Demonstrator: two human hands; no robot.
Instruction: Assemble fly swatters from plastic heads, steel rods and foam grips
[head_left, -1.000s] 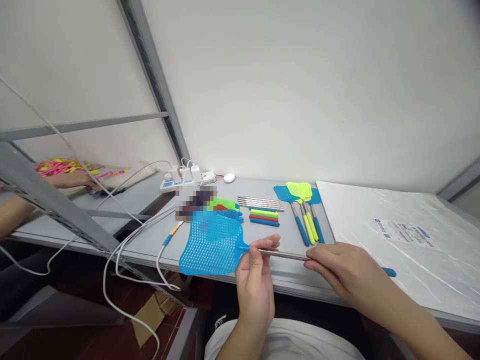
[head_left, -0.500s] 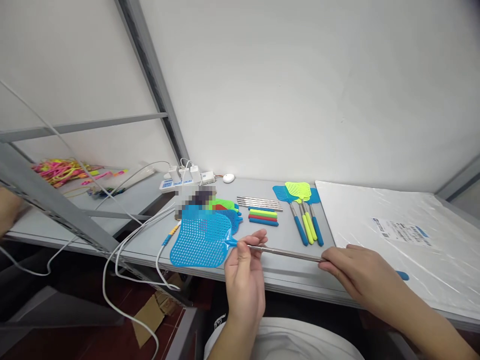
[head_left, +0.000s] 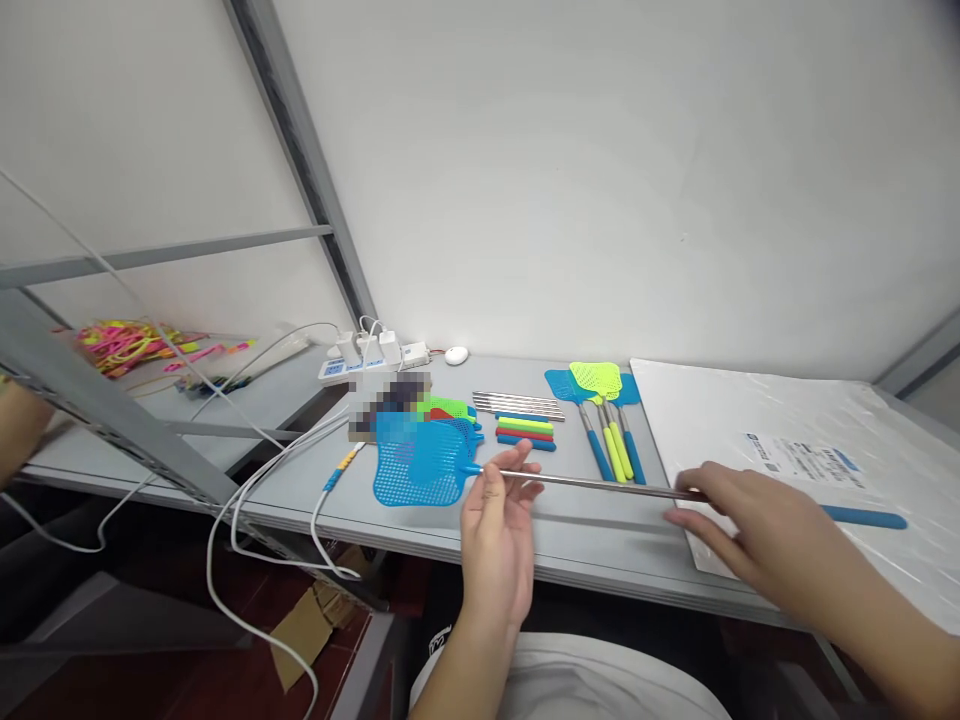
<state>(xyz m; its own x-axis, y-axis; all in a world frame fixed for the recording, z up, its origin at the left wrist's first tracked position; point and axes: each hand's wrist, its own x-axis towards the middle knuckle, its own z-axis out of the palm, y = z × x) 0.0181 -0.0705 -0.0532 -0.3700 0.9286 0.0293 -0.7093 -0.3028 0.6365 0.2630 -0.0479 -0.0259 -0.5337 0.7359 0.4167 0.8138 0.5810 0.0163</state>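
A blue fly swatter [head_left: 421, 462] is held out level above the table's front edge, its mesh head on the left and its thin metal rod running right. My left hand [head_left: 499, 520] pinches the rod close to the head's neck. Farther along, my right hand [head_left: 739, 515] has its fingers over the rod, with the thumb lower and somewhat apart. Past that hand the swatter's blue handle [head_left: 866, 517] sticks out. Behind lie loose metal rods [head_left: 519, 405], coloured handle sleeves [head_left: 525, 432] and a pile of mesh heads [head_left: 450, 412].
Several whole fly swatters [head_left: 615, 440] lie at the back. A white wrapped board [head_left: 705, 400] covers the right side. A power strip [head_left: 352, 368] with white cables stands left by the metal rack post [head_left: 292, 150]. Another person's hand [head_left: 22, 425] shows at the far left.
The swatter's rod looks longer between my hands. My right hand has moved right, and more of the blue handle shows beyond it. The swatter head has shifted slightly right and up.
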